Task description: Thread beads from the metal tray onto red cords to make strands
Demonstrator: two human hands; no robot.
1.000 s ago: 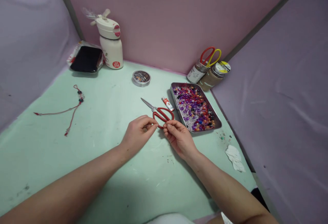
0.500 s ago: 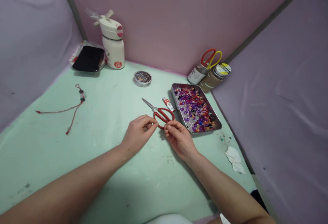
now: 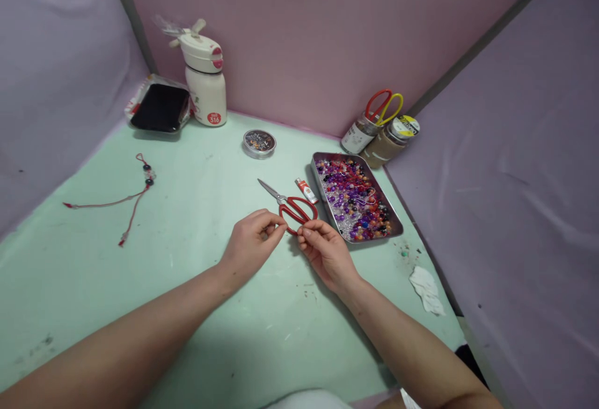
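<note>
My left hand (image 3: 255,237) is closed in a pinch, its fingertips beside the red handles of the scissors (image 3: 290,207). Just to its right, my right hand (image 3: 327,253) is pinched too, thumb against index finger. Whatever the two hands hold is too small or thin to make out. The scissors lie on the table beyond the hands, blades pointing to the far left. A red and white lighter (image 3: 306,191) lies behind their handles. Right of it stands a metal tray (image 3: 400,228) full of purple, red, black, orange and clear beads (image 3: 350,197).
At the left lies a beaded red cord (image 3: 135,200). A round clear case (image 3: 259,143) sits mid-back. A white bottle (image 3: 206,91) and a black tray (image 3: 161,108) stand back left. Two jars (image 3: 358,138), one holding scissors, stand back right. Crumpled tissue (image 3: 427,290) lies near the right edge.
The whole view has shifted very slightly. Both hands keep the same pinched pose, and nothing on the table has visibly moved.
</note>
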